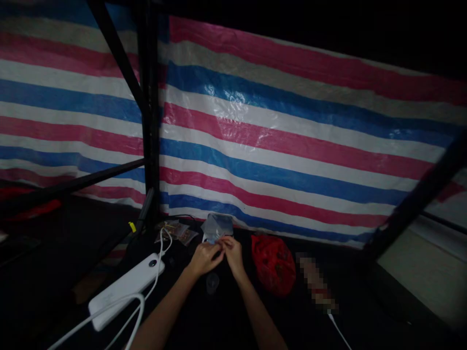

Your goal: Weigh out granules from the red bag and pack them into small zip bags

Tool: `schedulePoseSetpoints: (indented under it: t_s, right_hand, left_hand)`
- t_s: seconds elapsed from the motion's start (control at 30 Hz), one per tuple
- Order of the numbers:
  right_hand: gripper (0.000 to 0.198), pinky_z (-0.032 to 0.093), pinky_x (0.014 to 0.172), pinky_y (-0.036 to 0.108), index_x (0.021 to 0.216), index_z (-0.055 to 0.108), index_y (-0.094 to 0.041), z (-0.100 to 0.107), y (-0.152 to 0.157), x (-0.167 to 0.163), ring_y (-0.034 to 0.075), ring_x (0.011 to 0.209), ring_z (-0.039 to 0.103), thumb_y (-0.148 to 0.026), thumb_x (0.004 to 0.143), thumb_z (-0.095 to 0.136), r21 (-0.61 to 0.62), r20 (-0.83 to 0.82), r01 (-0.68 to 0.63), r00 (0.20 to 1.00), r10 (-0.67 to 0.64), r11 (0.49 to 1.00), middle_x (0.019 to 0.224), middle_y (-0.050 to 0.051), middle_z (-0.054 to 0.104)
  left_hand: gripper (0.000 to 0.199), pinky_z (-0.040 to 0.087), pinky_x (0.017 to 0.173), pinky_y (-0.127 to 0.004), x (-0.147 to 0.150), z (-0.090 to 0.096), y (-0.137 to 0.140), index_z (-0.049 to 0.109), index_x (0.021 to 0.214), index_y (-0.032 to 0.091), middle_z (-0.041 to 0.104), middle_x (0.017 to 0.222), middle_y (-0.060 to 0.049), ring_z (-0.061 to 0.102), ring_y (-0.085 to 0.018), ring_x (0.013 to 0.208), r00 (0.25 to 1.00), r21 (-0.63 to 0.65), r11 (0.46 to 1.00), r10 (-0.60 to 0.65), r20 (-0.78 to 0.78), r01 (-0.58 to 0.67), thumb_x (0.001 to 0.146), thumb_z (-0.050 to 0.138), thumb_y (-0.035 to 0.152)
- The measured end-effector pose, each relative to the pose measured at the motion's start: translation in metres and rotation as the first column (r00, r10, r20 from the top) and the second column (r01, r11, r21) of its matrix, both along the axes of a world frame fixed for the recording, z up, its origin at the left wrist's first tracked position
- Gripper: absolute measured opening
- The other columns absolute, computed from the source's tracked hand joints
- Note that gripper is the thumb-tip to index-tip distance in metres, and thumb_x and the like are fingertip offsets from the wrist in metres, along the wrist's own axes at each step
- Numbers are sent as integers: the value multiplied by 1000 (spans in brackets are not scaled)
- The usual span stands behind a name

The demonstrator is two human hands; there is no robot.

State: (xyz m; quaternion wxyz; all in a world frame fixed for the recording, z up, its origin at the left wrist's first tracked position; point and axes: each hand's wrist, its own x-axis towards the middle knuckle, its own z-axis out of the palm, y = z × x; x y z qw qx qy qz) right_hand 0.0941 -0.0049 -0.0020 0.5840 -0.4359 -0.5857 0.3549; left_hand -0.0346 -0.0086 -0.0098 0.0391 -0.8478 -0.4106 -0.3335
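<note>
My left hand (205, 258) and my right hand (232, 253) meet over the dark surface, fingertips pinched close together. Whatever they hold between them is too small and dim to make out. Just beyond the fingers lies a clear plastic bag (215, 226), in front of or on a grey flat item; I cannot tell if the fingers touch the bag. A small clear round cup or lid (212, 282) sits below my hands, between the forearms.
Left are small clear bags with brownish contents (178, 230) and a white power bank (126, 291) with a white cable. A red plastic bag (274, 265) stands right of my hands, beside a pixelated object (316, 282) with a cable. Black frame bars (148, 112) rise before a striped sheet (273, 141).
</note>
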Motion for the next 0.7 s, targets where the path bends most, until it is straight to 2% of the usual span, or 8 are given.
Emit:
schedulePoseSetpoints:
  t_s: [0.1,0.2,0.4,0.7]
  right_hand:
    - [14,51,65,32,70,63,-17,-19,4,-1,20,68,64,-29,64,62,-29,-128,-2,992,-2,1000,70,4,67]
    - [17,52,62,32,71,63,-17,-27,0,10,20,67,63,-33,64,63,-97,-168,6,986,-22,995,69,4,66]
    - [19,51,66,32,73,62,-17,-33,0,12,19,68,63,-35,68,61,-99,-107,14,994,-25,995,71,4,67]
    - [20,52,63,30,75,61,-18,-32,1,11,19,70,64,-37,71,56,-60,-40,59,997,-61,996,74,4,67]
  left_hand:
    - [27,45,67,-27,-1,-5,6,59,85,21,66,71,-5,61,-15,66,1000,-45,999,9,6,-9,84,34,31]
    - [25,45,69,-28,1,-3,8,55,90,20,65,75,-6,61,-16,71,999,-115,993,32,-25,-35,84,35,32]
    - [23,42,63,-25,5,-3,13,53,86,18,65,76,-6,62,-17,70,983,-270,959,38,-182,-87,85,33,28]
    - [27,41,62,-24,7,-2,12,49,97,20,65,76,-5,62,-17,71,981,-318,937,98,-165,-147,87,28,34]
